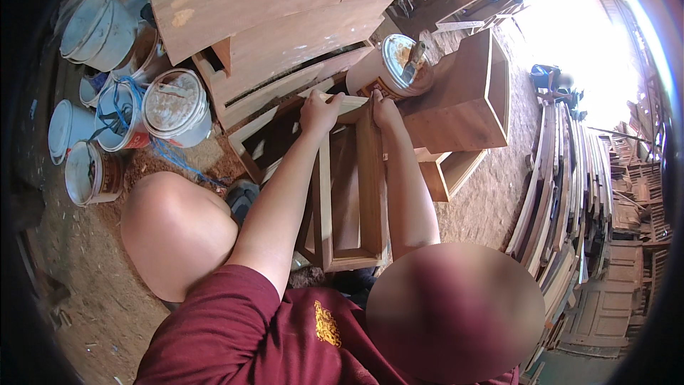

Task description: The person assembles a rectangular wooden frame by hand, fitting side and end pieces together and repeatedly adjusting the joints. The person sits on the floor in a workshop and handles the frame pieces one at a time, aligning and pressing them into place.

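both hands grip the far end of a wooden frame (347, 192) that stands between the person's knees on the sawdust floor (92, 257) — the left hand (319, 110) is curled closed over the top rail, and the right hand (385, 108) is closed around the upper end of the right upright. just beyond the hands sits an open glue tub (385, 71) with a brush (413, 60) in it, beside a wooden box (467, 96); to the left stand several white buckets (174, 107) — and stacked planks (563, 192) lie at the right.
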The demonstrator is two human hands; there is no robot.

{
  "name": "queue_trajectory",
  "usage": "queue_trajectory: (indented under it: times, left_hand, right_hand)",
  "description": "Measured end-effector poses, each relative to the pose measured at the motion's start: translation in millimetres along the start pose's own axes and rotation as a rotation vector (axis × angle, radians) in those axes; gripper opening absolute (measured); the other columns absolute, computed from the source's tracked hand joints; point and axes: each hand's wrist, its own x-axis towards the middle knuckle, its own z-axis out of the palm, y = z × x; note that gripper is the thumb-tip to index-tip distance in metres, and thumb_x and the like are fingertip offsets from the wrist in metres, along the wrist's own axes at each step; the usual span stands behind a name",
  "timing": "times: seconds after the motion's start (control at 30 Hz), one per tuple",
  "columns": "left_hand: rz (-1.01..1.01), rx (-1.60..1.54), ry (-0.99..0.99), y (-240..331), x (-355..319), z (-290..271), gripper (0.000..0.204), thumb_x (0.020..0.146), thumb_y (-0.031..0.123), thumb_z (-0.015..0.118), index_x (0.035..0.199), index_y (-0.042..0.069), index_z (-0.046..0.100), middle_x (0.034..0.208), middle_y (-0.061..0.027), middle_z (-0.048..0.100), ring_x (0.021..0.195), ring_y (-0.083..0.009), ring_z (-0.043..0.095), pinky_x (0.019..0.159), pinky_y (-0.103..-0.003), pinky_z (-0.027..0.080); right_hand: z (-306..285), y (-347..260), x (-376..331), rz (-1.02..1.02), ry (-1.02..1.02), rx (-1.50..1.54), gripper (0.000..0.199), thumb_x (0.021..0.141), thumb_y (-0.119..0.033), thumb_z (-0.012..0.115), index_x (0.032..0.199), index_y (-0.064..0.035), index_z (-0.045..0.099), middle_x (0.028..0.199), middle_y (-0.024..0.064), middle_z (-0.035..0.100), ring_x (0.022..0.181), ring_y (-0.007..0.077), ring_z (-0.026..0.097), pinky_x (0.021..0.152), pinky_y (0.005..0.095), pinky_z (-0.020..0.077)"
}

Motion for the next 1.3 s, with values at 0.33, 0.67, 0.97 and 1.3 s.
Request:
queue_trajectory:
  times: [0.33, 0.67, 0.97, 1.3]
  left_hand:
    - [-0.022, -0.026, 0.026, -9.7, 2.9, -9.3, 0.059, 0.084, 0.054, 0.071, 0.111, 0.002, 0.063, 0.113, -0.0213, 0.069, 0.11, -0.0383, 0.066, 0.095, -0.047, 0.051]
    - [0.018, -0.038, 0.001, 0.0, 0.5, -0.5, 0.059, 0.084, 0.053, 0.072, 0.108, 0.001, 0.062, 0.114, -0.0227, 0.069, 0.108, -0.039, 0.066, 0.094, -0.047, 0.052]
    - [-0.004, -0.042, 0.013, -5.4, 2.5, -2.5, 0.06, 0.083, 0.054, 0.073, 0.109, 0.001, 0.062, 0.113, -0.0223, 0.069, 0.109, -0.0386, 0.067, 0.094, -0.047, 0.052]
    - [-0.004, -0.061, -0.012, -1.0, 3.6, 1.8, 0.062, 0.082, 0.054, 0.073, 0.107, -0.001, 0.063, 0.11, -0.024, 0.07, 0.108, -0.0395, 0.067, 0.094, -0.047, 0.051]
  right_hand:
    - [8.7, -1.9, -46.7, -0.008, -0.08, -0.125, 0.074, 0.105, -0.053, 0.026, 0.117, 0.0077, 0.065, 0.121, 0.0351, 0.063, 0.122, 0.0493, 0.056, 0.104, 0.0525, 0.0426]
    - [7.7, 6.8, -5.7, -0.062, 0.034, 0.047, 0.078, 0.105, -0.052, 0.026, 0.107, 0.0133, 0.067, 0.107, 0.0394, 0.065, 0.114, 0.0494, 0.061, 0.1, 0.0516, 0.0441]
    - [11.5, 18.4, -31.0, -0.036, -0.017, 0.052, 0.083, 0.104, -0.058, 0.029, 0.104, 0.0167, 0.066, 0.105, 0.0396, 0.065, 0.115, 0.0476, 0.062, 0.098, 0.0491, 0.0451]
    - [11.5, 21.6, 3.0, -0.034, 0.028, 0.042, 0.081, 0.103, -0.056, 0.029, 0.116, 0.016, 0.062, 0.114, 0.0388, 0.063, 0.121, 0.0499, 0.057, 0.102, 0.0498, 0.0421]
